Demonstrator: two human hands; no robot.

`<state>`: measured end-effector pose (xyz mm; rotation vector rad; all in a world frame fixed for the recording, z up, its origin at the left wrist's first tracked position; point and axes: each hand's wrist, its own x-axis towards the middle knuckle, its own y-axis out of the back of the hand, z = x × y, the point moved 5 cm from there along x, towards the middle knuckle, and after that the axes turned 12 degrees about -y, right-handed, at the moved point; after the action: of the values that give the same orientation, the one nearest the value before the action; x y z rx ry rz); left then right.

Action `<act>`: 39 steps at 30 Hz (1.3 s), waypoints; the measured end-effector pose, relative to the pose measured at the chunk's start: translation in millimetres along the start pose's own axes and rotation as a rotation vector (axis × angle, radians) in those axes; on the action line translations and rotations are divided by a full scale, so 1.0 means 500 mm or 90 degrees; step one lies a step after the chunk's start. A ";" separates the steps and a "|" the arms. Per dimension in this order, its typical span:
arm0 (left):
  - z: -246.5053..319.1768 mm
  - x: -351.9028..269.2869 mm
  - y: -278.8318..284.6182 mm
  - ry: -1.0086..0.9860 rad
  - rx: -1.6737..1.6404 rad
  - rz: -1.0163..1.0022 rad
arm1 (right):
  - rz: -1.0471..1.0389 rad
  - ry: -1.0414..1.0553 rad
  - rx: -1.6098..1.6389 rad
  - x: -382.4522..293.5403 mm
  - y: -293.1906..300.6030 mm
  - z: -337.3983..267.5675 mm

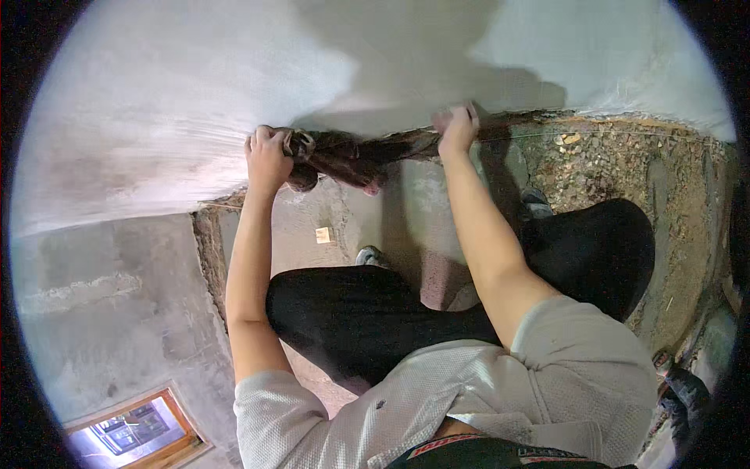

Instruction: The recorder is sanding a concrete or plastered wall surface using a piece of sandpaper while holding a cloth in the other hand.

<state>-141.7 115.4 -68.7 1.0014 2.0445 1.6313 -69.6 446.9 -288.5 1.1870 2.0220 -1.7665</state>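
Note:
Against the foot of a pale plastered wall (193, 94), my left hand (270, 153) grips the left end of a dark brown, bunched cloth-like bundle (340, 155). The bundle hangs along the wall's lower edge and stretches right towards my other hand; its exact kind is unclear. My right hand (458, 123), somewhat blurred, is raised by the wall at the bundle's right end. Its fingers look curled, but whether they hold the material cannot be told. A thin string (562, 134) runs along the wall base to the right.
Rubble and gravel (592, 164) lie at the right along the wall. A small pale block (323, 235) sits on the floor beyond my bent knees. Lower left, a wooden-framed window (176, 419) is set in a grey wall. Another person's dark-clothed leg (685, 390) shows at the lower right.

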 end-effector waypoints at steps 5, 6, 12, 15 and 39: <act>0.000 -0.009 0.004 -0.015 -0.019 0.014 | -0.091 0.199 -0.089 -0.056 -0.067 -0.034; 0.002 -0.009 0.003 -0.018 0.004 0.010 | -0.062 0.109 -0.061 -0.061 -0.060 -0.028; -0.002 -0.008 -0.008 -0.012 -0.001 -0.012 | 0.051 0.043 -0.191 -0.096 -0.047 0.002; -0.003 -0.012 -0.013 -0.016 -0.015 -0.004 | 0.048 0.111 -0.259 -0.095 -0.046 -0.003; 0.002 -0.010 -0.019 -0.035 0.004 0.018 | -0.061 0.267 -0.280 -0.068 -0.053 -0.019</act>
<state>-140.7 111.9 -78.5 1.0707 2.0090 1.5950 -62.1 442.2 -245.3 1.4084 2.5588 -1.0709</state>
